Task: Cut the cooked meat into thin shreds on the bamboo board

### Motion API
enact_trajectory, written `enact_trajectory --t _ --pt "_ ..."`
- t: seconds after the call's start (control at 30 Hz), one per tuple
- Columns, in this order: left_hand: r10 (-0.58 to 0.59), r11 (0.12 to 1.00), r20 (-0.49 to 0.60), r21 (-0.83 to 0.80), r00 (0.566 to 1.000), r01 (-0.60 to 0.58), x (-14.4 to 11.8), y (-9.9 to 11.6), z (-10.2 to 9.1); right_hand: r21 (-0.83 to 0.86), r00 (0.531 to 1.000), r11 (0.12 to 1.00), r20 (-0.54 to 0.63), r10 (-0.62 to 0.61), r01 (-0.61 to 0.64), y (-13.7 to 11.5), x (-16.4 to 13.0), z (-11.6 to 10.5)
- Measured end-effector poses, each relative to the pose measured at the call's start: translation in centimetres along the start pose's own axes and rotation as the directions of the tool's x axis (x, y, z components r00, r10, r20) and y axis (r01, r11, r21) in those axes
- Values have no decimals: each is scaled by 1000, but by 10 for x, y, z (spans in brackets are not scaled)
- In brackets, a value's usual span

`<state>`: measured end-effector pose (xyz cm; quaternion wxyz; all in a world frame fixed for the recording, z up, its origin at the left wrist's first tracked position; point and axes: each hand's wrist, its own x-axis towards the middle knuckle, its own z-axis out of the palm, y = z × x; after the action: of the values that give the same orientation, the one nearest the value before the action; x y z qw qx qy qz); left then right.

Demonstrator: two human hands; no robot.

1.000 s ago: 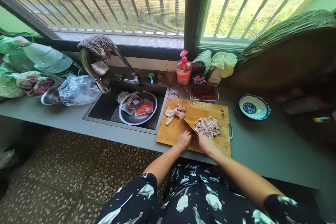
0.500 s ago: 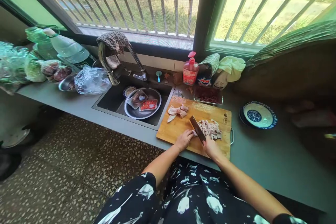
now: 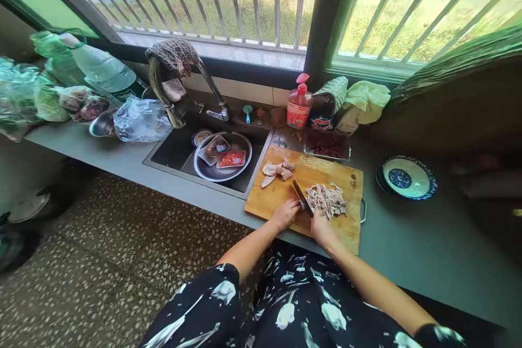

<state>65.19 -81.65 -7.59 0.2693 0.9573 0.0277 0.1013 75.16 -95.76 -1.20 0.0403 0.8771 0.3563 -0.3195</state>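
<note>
A wooden cutting board (image 3: 274, 198) lies on the grey counter beside the sink. My right hand (image 3: 323, 228) grips the handle of a cleaver (image 3: 302, 197), whose blade stands edge-down on the board. A pile of chopped pale meat (image 3: 326, 199) sits just right of the blade. My left hand (image 3: 286, 213) rests on the board just left of the blade, fingers curled, pressing a small piece of meat that I can barely see. Uncut meat pieces (image 3: 276, 171) lie at the board's far left corner.
The sink (image 3: 175, 153) holds a metal bowl (image 3: 240, 170) with packets. A faucet (image 3: 165, 92) with a cloth arches over it. A soap bottle (image 3: 298, 104), a tray of red food (image 3: 327, 147), a patterned plate (image 3: 406, 178) and bagged groceries (image 3: 141, 119) stand along the counter.
The cleaver has turned from a flat, tilted pose against the chopped pile to upright with its edge on the board. My left hand stays beside it; the view has shifted slightly.
</note>
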Motion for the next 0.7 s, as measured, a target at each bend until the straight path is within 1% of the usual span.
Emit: enact_trajectory --t 0.1,0.2,0.27,0.37,0.47,0.53,0.6,0.67,0.7 --pt "-6 1000 1 4 1000 6 -1 1 0 64 997 998 -74 34 -29 6 7 -7" --pt "-13 1000 -14 3 1000 13 -2 3 0 77 992 994 -98 80 -72 11 0 -9" --pt "-17 1000 -19 -5 1000 17 -3 3 -1 75 994 996 -93 49 -43 7 -9 -7" --pt "3 1000 -15 -28 1000 -3 -3 1 0 59 996 998 -90 -17 23 -7 -17 -6" --pt "33 998 -15 -61 999 -34 0 -3 2 43 997 999 -82 5 -2 -14 -18 -7" --pt "40 996 -23 -82 999 -41 3 -6 3 60 998 998 -58 38 -34 -10 -19 -2" --pt "35 996 -20 -85 999 -36 5 -7 3 65 999 997 -25 43 -42 -1 -21 9" --pt "25 999 22 -45 999 -24 3 -5 1 23 1000 1000 -4 16 -16 10 -22 22" --pt "28 1000 73 -4 997 -28 2 -3 0 -3 1000 1000 -20 11 -11 14 -19 27"
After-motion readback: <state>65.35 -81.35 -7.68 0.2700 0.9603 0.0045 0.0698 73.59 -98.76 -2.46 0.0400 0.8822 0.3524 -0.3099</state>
